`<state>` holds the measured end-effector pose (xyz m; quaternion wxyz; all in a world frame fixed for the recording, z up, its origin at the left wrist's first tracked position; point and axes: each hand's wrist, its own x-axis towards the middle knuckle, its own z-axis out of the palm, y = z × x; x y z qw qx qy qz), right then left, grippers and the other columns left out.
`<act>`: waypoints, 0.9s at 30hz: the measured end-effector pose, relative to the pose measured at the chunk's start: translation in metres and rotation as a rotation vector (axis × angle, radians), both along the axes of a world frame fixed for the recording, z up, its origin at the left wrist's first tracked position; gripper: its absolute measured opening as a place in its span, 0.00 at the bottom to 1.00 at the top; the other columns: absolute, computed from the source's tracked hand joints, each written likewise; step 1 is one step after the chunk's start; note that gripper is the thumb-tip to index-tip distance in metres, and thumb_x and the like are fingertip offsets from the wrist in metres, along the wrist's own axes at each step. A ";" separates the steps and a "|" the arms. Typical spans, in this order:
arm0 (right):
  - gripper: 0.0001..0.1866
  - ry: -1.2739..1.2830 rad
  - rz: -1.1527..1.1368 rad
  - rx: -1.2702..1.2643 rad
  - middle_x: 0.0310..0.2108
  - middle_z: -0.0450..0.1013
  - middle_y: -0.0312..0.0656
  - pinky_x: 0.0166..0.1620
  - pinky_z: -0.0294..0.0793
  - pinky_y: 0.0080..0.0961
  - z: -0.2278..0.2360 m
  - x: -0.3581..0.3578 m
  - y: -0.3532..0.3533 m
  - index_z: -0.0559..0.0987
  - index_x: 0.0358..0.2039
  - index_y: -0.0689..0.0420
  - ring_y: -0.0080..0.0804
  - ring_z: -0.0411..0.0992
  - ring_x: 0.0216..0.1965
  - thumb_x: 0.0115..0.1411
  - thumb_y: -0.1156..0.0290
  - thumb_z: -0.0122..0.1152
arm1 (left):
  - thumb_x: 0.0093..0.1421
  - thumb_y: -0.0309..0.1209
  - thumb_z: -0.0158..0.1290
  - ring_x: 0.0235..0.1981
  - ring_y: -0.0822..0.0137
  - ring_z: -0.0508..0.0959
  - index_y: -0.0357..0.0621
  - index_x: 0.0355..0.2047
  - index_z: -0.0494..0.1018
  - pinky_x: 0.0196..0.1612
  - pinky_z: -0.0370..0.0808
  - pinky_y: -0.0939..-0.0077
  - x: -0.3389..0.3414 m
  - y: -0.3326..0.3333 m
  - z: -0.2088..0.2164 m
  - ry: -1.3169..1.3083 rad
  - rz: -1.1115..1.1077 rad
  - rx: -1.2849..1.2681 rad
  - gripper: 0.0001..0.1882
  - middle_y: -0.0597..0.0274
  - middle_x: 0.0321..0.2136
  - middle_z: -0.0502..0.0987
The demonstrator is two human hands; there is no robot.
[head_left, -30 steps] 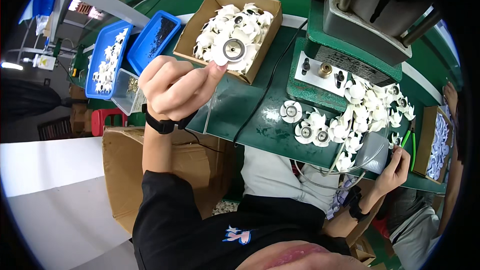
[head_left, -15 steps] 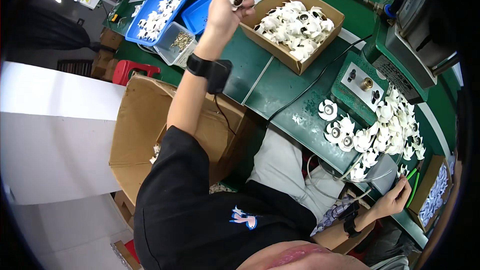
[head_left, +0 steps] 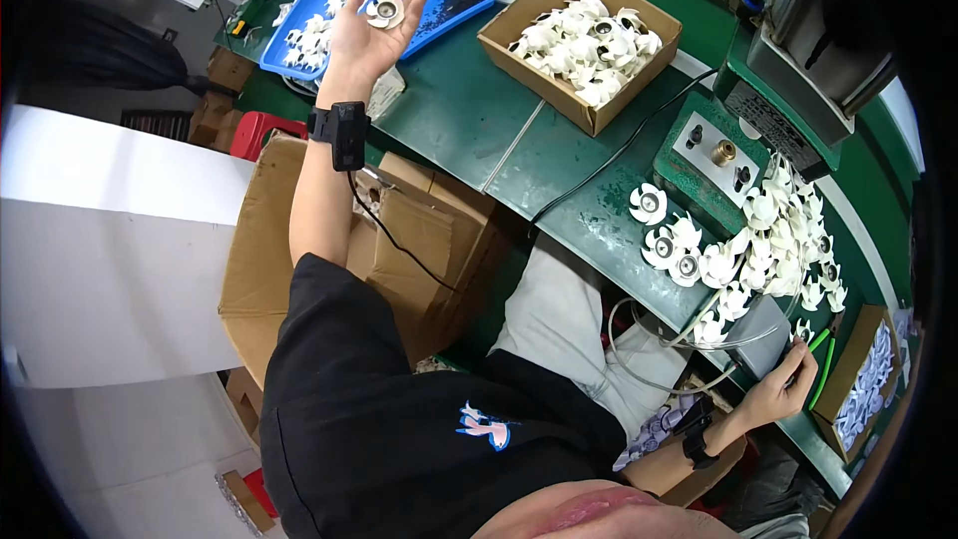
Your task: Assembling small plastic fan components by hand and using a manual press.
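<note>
My left hand (head_left: 361,45) is raised over the blue trays at the far left of the bench. It holds a white fan wheel (head_left: 385,11) with a dark ringed hub; the wheel rests against the palm and the fingers stretch past it. My right hand (head_left: 781,391) is at the bench's near right edge, its fingers curled together. Another white fan wheel (head_left: 801,331) lies just beyond those fingertips, beside green-handled pliers (head_left: 824,369). I cannot make out what, if anything, is between the right fingers. A heap of white fan wheels (head_left: 773,250) spreads to the left of the pliers.
An open cardboard box (head_left: 549,90) of white fan wheels stands mid-bench. One blue tray (head_left: 274,50) holds more wheels, another blue tray (head_left: 484,2) dark bits. A green press (head_left: 714,155) stands at right. Small pale parts fill another box (head_left: 830,424). A large carton (head_left: 249,279) stands below.
My left hand has moved left and slightly down with the fan wheel, turning its palm into view and uncovering the dark bits in the tray. My right hand has barely moved.
</note>
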<state>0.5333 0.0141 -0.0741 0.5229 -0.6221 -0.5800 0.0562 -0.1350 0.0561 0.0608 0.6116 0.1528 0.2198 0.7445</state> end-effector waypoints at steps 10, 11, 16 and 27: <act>0.08 -0.051 0.020 0.027 0.34 0.82 0.45 0.44 0.77 0.28 0.004 -0.009 -0.003 0.82 0.39 0.68 0.33 0.78 0.35 0.71 0.76 0.59 | 0.75 0.45 0.38 0.72 0.32 0.56 0.34 0.72 0.41 0.69 0.65 0.30 -0.148 -0.003 0.022 0.115 0.594 -0.210 0.36 0.32 0.73 0.45; 0.08 -0.063 0.020 0.029 0.34 0.82 0.45 0.44 0.77 0.28 0.006 -0.010 -0.004 0.82 0.38 0.68 0.33 0.78 0.35 0.71 0.76 0.60 | 0.74 0.45 0.41 0.74 0.32 0.53 0.37 0.74 0.36 0.71 0.61 0.29 -0.153 -0.001 0.028 0.182 0.647 -0.271 0.41 0.35 0.75 0.42; 0.06 -0.033 0.025 0.036 0.33 0.81 0.45 0.42 0.76 0.27 0.006 -0.012 -0.007 0.82 0.37 0.68 0.33 0.77 0.34 0.69 0.78 0.60 | 0.69 0.41 0.47 0.75 0.34 0.54 0.40 0.76 0.37 0.72 0.59 0.32 -0.107 0.018 0.045 0.366 0.773 -0.263 0.44 0.41 0.76 0.44; 0.02 -0.019 -0.001 0.119 0.29 0.78 0.45 0.33 0.73 0.26 0.027 -0.016 0.009 0.83 0.31 0.64 0.36 0.76 0.28 0.61 0.80 0.65 | 0.53 0.35 0.66 0.50 0.50 0.79 0.42 0.57 0.76 0.51 0.74 0.58 0.288 -0.036 -0.024 2.189 -0.336 1.003 0.30 0.49 0.52 0.77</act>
